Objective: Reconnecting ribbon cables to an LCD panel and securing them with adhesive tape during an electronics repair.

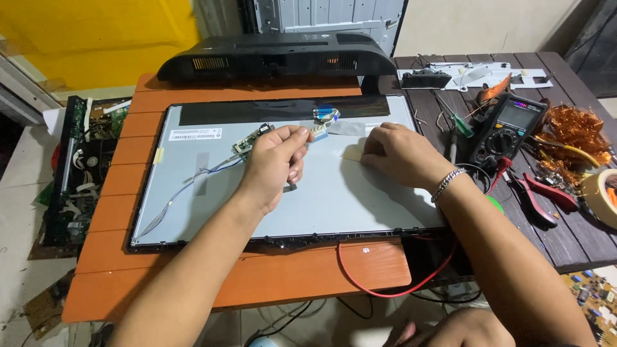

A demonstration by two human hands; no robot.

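My left hand (275,162) is clenched over the small circuit board (249,142) near the panel's (193,205) far edge. My right hand (398,154) lies flat, fingers pressing tape (353,153) onto the panel, holding nothing. Multimeter (508,128) sits toward the table's right edge.

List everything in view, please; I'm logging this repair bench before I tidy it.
display panel: one, grey metal back up, on the orange table
small circuit board: one, green, on the panel by the left hand
monitor back cover: one, black, behind the panel
multimeter: one, black, on the dark table at right
red lead: one, looping off the front edge
pliers: one, red handles, near the multimeter
copper wire bundle: one, far right
tape roll: one, beige, right edge
bracelet: one, silver, right wrist
left hand: fingers curled, over the panel
right hand: pressing beige tape on the panel
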